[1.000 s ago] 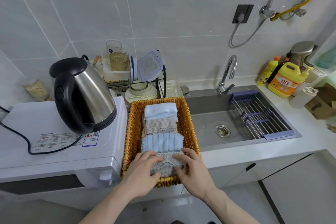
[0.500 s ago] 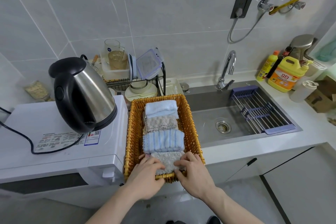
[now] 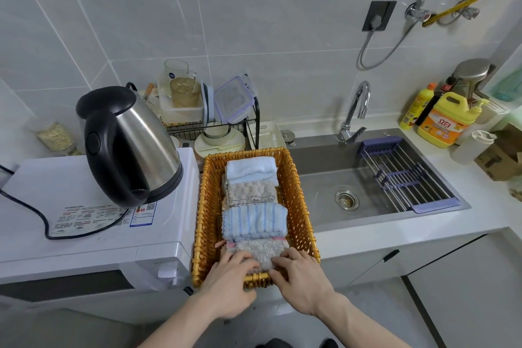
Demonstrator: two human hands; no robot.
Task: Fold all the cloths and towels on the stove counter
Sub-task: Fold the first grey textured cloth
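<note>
A wicker basket stands on the counter between a white appliance and the sink. Inside lie several folded cloths in a row: a light blue towel at the far end, a beige textured cloth, a blue striped towel, and a grey fluffy cloth with pink trim nearest me. My left hand and my right hand rest over the basket's near rim, their fingertips pressing on the grey cloth from both sides.
A steel and black kettle sits on the white appliance at the left, its cord trailing. Behind the basket is a dish rack. At the right lie the sink, a faucet, a roll-up drying rack and yellow detergent bottles.
Both hands have slid back toward me along the grey cloth, from covering it to resting at the basket's near rim. More of the grey cloth shows now.
</note>
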